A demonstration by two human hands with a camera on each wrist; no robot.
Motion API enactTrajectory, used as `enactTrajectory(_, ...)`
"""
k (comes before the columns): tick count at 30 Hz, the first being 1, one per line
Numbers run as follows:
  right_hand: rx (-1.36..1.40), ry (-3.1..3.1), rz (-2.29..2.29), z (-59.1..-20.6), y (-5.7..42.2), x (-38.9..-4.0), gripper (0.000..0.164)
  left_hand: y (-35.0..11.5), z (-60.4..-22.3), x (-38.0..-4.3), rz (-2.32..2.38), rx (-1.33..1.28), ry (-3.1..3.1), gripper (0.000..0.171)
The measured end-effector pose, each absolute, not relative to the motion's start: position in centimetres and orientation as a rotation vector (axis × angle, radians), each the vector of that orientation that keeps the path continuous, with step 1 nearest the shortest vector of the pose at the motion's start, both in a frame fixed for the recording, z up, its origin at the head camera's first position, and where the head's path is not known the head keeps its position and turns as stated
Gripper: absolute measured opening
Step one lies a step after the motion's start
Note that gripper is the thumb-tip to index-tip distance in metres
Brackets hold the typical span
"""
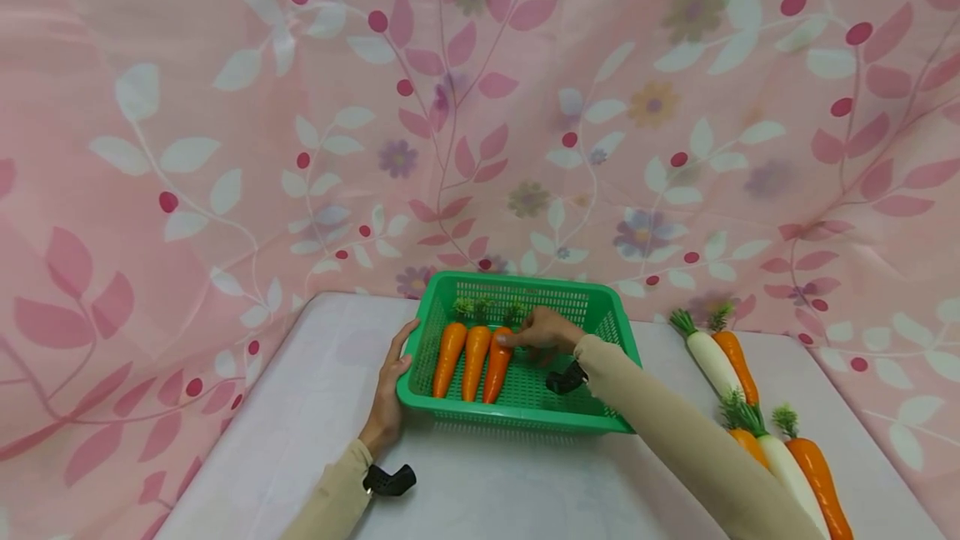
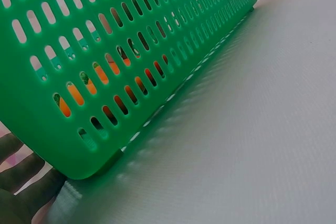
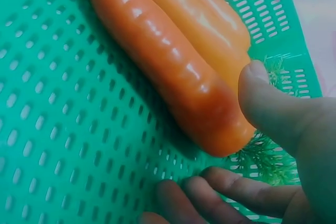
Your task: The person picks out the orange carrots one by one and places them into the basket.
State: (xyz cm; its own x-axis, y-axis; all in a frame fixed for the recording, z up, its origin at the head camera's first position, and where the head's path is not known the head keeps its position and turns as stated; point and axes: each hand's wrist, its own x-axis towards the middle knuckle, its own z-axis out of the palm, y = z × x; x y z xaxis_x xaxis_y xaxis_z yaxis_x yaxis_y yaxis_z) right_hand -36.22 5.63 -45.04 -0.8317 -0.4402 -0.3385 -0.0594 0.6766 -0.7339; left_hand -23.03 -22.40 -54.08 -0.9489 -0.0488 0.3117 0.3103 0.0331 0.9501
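Three orange carrots with green tops lie side by side in the left half of a green plastic basket (image 1: 517, 415). At the top end of the rightmost carrot (image 1: 497, 369) is my right hand (image 1: 546, 332). Its thumb lies at the carrot's thick end, while the loosely bent fingers (image 3: 231, 187) stand apart from it. The left carrot (image 1: 450, 357) and middle carrot (image 1: 476, 361) rest beside it. My left hand (image 1: 387, 394) rests against the basket's left side, its fingers extended along the wall; in the left wrist view, fingers (image 2: 31, 177) show by the basket's corner.
Right of the basket, a white radish (image 1: 712, 361) and a carrot (image 1: 738, 361) lie on the white table (image 1: 315, 390). Nearer are another radish (image 1: 791, 473), a carrot (image 1: 821, 482) and a partly hidden carrot (image 1: 747, 444). A pink floral cloth (image 1: 480, 132) hangs behind.
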Motion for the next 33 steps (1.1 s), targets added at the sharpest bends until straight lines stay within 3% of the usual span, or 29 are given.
enactTrajectory(12,-0.381,2.46,-0.895,-42.8,7.9,-35.8,0.059,-22.4,-54.2,-23.1,-2.026,-0.274,-2.036,0.058)
enactTrajectory(22,-0.468,2.505,-0.901,-40.4,10.7,-34.8,0.051,-22.3,-54.0,-23.0,-2.028,-0.264,-2.032,0.058)
enactTrajectory(33,-0.473,2.587,-0.939,-37.2,14.9,-33.8,0.056,-22.2,-54.1,-23.0,-2.02,-0.265,-2.038,0.058)
